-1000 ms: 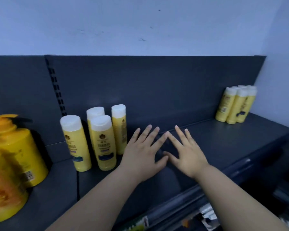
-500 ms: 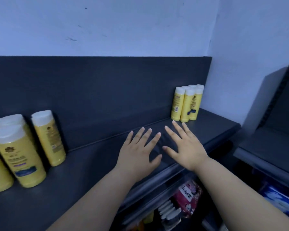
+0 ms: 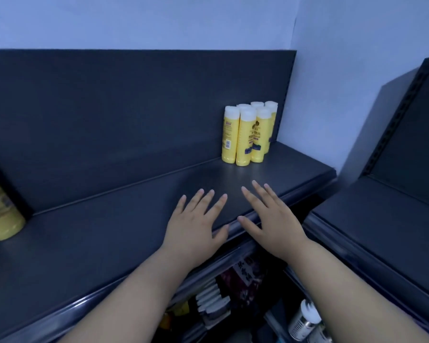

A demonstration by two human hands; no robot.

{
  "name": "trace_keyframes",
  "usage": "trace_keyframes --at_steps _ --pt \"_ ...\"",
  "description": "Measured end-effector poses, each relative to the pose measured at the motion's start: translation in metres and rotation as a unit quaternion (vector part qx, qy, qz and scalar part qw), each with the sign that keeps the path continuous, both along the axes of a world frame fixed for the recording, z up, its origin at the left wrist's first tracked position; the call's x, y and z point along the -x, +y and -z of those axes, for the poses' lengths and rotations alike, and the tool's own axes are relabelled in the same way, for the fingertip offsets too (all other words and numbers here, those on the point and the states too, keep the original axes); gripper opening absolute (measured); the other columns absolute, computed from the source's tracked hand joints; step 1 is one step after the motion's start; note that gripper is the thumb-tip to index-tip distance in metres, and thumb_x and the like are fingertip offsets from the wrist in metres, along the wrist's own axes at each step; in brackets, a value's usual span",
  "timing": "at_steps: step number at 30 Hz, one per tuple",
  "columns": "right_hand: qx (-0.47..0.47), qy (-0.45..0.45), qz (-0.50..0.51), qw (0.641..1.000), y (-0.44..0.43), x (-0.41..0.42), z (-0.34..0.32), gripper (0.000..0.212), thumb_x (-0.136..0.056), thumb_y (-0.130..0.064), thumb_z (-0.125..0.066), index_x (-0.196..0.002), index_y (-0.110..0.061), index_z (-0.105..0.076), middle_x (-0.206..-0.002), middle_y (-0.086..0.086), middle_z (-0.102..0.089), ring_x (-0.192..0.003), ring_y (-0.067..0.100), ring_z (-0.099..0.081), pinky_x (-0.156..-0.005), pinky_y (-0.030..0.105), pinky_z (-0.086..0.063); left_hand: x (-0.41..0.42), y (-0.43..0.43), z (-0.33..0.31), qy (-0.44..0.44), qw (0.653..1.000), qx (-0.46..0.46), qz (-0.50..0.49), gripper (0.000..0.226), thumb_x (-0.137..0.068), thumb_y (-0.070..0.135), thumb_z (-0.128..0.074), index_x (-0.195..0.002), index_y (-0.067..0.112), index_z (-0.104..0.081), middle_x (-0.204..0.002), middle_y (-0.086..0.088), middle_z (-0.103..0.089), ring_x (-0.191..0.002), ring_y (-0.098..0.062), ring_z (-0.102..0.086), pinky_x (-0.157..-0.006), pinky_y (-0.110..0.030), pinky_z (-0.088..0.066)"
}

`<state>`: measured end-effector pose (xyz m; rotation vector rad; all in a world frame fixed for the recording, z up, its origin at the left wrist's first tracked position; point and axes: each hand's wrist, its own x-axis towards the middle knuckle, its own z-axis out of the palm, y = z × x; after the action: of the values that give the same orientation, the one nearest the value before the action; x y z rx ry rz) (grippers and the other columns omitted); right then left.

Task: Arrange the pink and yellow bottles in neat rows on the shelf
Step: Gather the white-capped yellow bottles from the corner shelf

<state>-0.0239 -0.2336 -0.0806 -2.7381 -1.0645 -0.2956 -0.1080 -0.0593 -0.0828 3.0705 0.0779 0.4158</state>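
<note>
Yellow white-capped bottles (image 3: 248, 134) stand clustered in the shelf (image 3: 109, 233) corner; left hand (image 3: 193, 226) and right hand (image 3: 273, 219) spread flat, holding nothing

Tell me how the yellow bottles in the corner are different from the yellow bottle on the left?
The corner bottles stand packed together, far right; the left bottle shows alone. The corner bottles show white caps; the left bottle's top is cut off by the picture edge. Both are yellow.
</note>
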Motion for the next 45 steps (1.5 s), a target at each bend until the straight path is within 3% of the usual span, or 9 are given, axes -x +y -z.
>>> trace_keyframes --at_steps 4,9,15,25,30,35,39,43,45 --pt "-0.041 0.052 0.004 0.998 0.002 -0.028 0.012 0.081 -0.077 -0.071 -0.006 -0.149 -0.035 -0.008 -0.158 -0.007 -0.003 -0.145 0.013 0.006 -0.119 0.033 -0.008 -0.024 0.005 0.008 0.019 1.0 -0.002 -0.007 0.074 -0.077 0.062 0.001 -0.147 0.038 0.003 -0.158 0.007 -0.006 -0.145 -0.012 0.001 -0.117 -0.039 0.002" --pt "-0.01 0.042 0.013 0.999 0.018 -0.067 0.002 0.084 -0.075 -0.072 -0.003 -0.15 -0.034 -0.006 -0.159 -0.006 -0.002 -0.146 0.012 0.006 -0.117 0.028 -0.003 -0.069 0.019 0.006 0.032 0.999 0.008 -0.004 0.063 -0.093 0.056 -0.022 -0.148 0.037 0.003 -0.158 0.007 -0.003 -0.145 -0.011 0.004 -0.118 -0.039 0.002" --pt "-0.006 0.016 0.037 0.999 0.045 -0.132 -0.032 0.065 -0.093 -0.057 -0.033 -0.149 -0.031 -0.015 -0.159 -0.004 -0.008 -0.146 0.015 -0.004 -0.118 0.034 -0.012 -0.136 0.052 -0.005 -0.02 1.0 0.021 0.01 0.062 -0.094 0.053 -0.027 -0.149 0.035 -0.005 -0.157 0.007 -0.013 -0.145 -0.012 -0.003 -0.119 -0.038 -0.003" --pt "0.007 0.009 0.081 0.997 0.045 -0.192 -0.029 0.06 -0.094 -0.055 -0.033 -0.148 -0.03 -0.022 -0.157 -0.004 -0.016 -0.144 0.016 -0.013 -0.116 0.033 -0.015 -0.198 0.066 0.014 0.017 0.997 0.036 0.064 0.061 -0.094 0.053 -0.026 -0.149 0.035 -0.004 -0.157 0.008 -0.013 -0.145 -0.011 -0.003 -0.118 -0.036 -0.003" --pt "-0.058 -0.019 0.062 0.996 0.055 -0.226 -0.031 0.058 -0.091 -0.054 -0.031 -0.141 -0.024 -0.039 -0.15 -0.002 -0.034 -0.138 0.018 -0.029 -0.112 0.039 -0.028 -0.221 0.09 0.004 -0.014 0.998 0.049 0.043 0.081 -0.072 0.06 0.002 -0.148 0.036 -0.013 -0.155 0.01 -0.02 -0.144 -0.01 -0.01 -0.116 -0.033 -0.004" --pt "-0.14 -0.062 0.01 0.988 0.07 -0.276 -0.038 0.051 -0.091 -0.041 -0.042 -0.136 -0.016 -0.047 -0.144 0.002 -0.043 -0.132 0.02 -0.04 -0.107 0.04 -0.036 -0.251 0.099 -0.012 -0.071 0.994 0.069 0.042 0.069 -0.082 0.054 -0.014 -0.143 0.029 -0.036 -0.148 0.005 -0.038 -0.14 -0.015 -0.027 -0.113 -0.031 -0.012" --pt "-0.179 -0.073 -0.012 0.981 0.084 -0.324 -0.053 0.047 -0.095 -0.026 -0.049 -0.14 -0.011 -0.042 -0.149 0.004 -0.037 -0.139 0.018 -0.031 -0.114 0.036 -0.027 -0.295 0.095 -0.039 -0.119 0.988 0.088 0.051 0.05 -0.094 0.029 -0.047 -0.142 0.021 -0.038 -0.147 0.002 -0.039 -0.139 -0.016 -0.029 -0.113 -0.03 -0.013" --pt "-0.112 -0.07 -0.059 0.989 0.093 -0.359 -0.056 0.05 -0.097 -0.028 -0.041 -0.144 -0.01 -0.034 -0.15 0.007 -0.035 -0.142 0.019 -0.025 -0.113 0.025 -0.01 -0.349 0.086 -0.066 -0.14 0.983 0.096 0.064 0.054 -0.096 0.025 -0.043 -0.147 0.021 -0.026 -0.152 0.005 -0.029 -0.141 -0.012 -0.021 -0.116 -0.028 -0.013" --pt "-0.107 -0.089 -0.064 0.988 0.097 -0.37 -0.055 0.046 -0.096 -0.028 -0.044 -0.139 -0.011 -0.044 -0.141 0.008 -0.047 -0.134 0.023 -0.037 -0.11 0.025 -0.017 -0.379 0.084 -0.07 -0.116 0.987 0.096 0.064 0.054 -0.098 0.028 -0.037 -0.149 0.021 -0.018 -0.155 0.005 -0.021 -0.143 -0.01 -0.013 -0.118 -0.028 -0.011"
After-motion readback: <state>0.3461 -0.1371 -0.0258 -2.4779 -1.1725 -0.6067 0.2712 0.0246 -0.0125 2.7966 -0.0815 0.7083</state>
